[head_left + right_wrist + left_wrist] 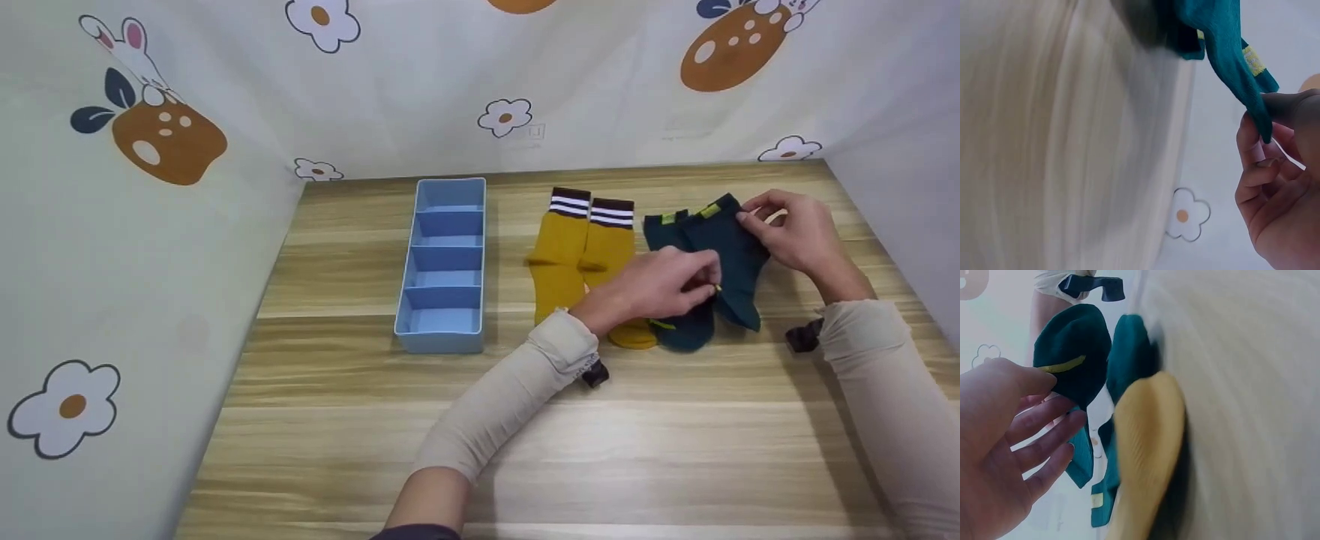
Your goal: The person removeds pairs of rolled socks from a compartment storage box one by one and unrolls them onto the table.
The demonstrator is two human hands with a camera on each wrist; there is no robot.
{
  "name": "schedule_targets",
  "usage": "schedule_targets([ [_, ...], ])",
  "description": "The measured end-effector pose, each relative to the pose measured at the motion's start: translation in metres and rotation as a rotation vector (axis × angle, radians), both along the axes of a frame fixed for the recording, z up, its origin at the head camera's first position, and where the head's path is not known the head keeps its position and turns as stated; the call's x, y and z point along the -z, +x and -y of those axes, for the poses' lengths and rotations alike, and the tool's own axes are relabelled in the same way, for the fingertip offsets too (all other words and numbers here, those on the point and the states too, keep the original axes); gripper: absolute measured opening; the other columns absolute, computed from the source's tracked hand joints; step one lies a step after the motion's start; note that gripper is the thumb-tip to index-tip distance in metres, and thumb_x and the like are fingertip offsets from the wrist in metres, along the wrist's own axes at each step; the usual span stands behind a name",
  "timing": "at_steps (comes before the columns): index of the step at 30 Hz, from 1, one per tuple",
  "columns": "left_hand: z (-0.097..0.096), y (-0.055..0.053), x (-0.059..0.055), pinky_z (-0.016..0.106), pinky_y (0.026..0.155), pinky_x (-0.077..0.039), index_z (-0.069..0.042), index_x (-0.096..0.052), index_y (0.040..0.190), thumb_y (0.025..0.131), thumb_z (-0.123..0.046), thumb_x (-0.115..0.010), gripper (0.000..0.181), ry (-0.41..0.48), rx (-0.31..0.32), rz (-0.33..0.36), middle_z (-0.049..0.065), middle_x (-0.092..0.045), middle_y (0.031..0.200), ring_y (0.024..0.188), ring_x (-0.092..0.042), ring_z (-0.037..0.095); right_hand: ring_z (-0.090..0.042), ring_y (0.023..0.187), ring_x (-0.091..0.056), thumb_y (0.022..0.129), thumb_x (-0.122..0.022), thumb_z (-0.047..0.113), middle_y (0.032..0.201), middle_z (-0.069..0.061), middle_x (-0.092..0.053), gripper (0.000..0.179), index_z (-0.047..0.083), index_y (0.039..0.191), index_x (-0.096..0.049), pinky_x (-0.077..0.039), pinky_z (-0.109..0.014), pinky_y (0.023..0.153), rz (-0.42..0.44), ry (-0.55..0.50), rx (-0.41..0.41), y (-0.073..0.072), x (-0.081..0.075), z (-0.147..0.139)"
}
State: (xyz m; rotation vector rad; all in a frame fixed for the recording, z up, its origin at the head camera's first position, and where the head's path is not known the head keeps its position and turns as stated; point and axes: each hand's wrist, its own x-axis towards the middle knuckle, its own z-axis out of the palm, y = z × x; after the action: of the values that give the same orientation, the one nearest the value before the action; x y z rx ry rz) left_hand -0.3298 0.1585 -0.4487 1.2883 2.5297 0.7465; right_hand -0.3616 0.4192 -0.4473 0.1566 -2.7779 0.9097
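Two dark green ankle socks with yellow-green cuff labels are at the right. My right hand [795,229] pinches the cuff corner of the right green sock [739,262] between thumb and fingers. At that sock's yellow toe stripe [1067,364], my left hand [667,281] pinches it with thumb and index finger, the other fingers loosely bent. The sock is raised above the table in the left wrist view. The other green sock [686,337] lies beside it, partly covered. A pair of mustard socks [559,281] with striped cuffs lies left of these, partly hidden by my left forearm.
A blue tray [484,300] with several compartments in a row stands left of the socks on the wood-grain table [337,420]. Patterned walls [405,97] enclose the back and sides. A small black device [804,335] is at my right wrist.
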Motion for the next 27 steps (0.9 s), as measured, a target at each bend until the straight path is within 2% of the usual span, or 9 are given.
schedule_targets([
  [9,-0.02,0.009,0.014,0.016,0.086,-0.051,-0.027,-0.069,0.118,0.11,-0.035,-0.063,0.013,-0.07,0.059,-0.055,-0.011,-0.072,0.11,0.096,-0.064,0.005,0.013,0.066,-0.055,0.103,-0.074,0.026,0.104,-0.028,-0.076,0.028,0.0,0.112,-0.076,-0.045,-0.014,0.056,0.065,0.05,0.005,0.006,0.012,-0.025],
  [17,-0.035,0.017,0.02,0.019,0.088,-0.051,-0.03,-0.072,0.117,0.11,-0.037,-0.063,0.013,-0.166,0.052,-0.112,-0.013,-0.072,0.11,0.101,-0.062,0.005,0.014,0.068,-0.052,0.104,-0.072,0.027,0.105,-0.031,-0.075,0.032,-0.004,0.112,-0.075,-0.045,-0.015,0.057,0.101,0.058,0.012,0.006,0.018,-0.039],
  [21,-0.041,0.018,0.022,0.02,0.091,-0.053,-0.031,-0.073,0.118,0.11,-0.037,-0.062,0.015,-0.211,0.042,-0.162,-0.014,-0.073,0.114,0.104,-0.063,0.005,0.01,0.067,-0.053,0.105,-0.071,0.028,0.105,-0.03,-0.075,0.033,-0.004,0.112,-0.074,-0.046,-0.019,0.057,0.127,0.07,0.025,0.004,0.019,-0.043],
  [27,-0.046,0.018,0.023,0.021,0.094,-0.053,-0.032,-0.072,0.121,0.111,-0.037,-0.061,0.016,-0.248,0.037,-0.203,-0.013,-0.072,0.117,0.108,-0.065,0.005,-0.006,0.072,-0.057,0.105,-0.069,0.032,0.105,-0.031,-0.075,0.036,-0.003,0.114,-0.074,-0.044,-0.024,0.058,0.157,0.115,0.048,-0.002,0.02,-0.044],
])
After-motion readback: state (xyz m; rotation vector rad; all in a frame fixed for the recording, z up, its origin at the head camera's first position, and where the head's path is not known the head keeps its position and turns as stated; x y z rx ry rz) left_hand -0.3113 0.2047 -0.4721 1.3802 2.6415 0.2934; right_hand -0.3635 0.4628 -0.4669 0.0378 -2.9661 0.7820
